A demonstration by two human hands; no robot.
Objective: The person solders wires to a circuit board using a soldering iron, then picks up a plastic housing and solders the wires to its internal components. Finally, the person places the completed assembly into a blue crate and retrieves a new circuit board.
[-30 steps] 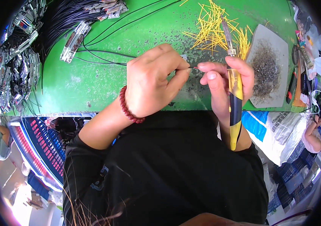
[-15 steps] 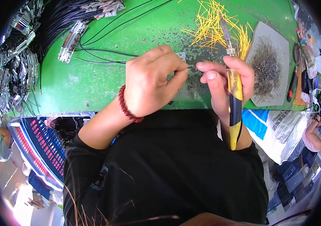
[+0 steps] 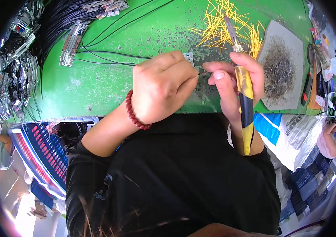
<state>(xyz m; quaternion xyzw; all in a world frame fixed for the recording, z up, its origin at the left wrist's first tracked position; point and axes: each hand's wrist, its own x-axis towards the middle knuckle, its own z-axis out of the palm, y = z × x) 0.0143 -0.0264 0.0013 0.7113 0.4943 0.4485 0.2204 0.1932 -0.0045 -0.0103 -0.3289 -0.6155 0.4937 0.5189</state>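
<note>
My left hand, with a red bead bracelet at the wrist, is closed over a thin black wire above the green table. My right hand pinches the wire's tip between thumb and forefinger, close to the left fingertips. The same hand also grips a yellow-and-black handled tool, its metal tip pointing away over a pile of yellow wire pieces. A small silver connector piece shows just behind my left knuckles.
A grey tray of dark fine scraps lies at the right. Bundles of black cables with silver connectors fill the far left. A white and blue bag sits below the table's right edge. Other people are at the sides.
Both hands have stayed together at the same spot on the table; the fingers have shifted only slightly on the wire.
</note>
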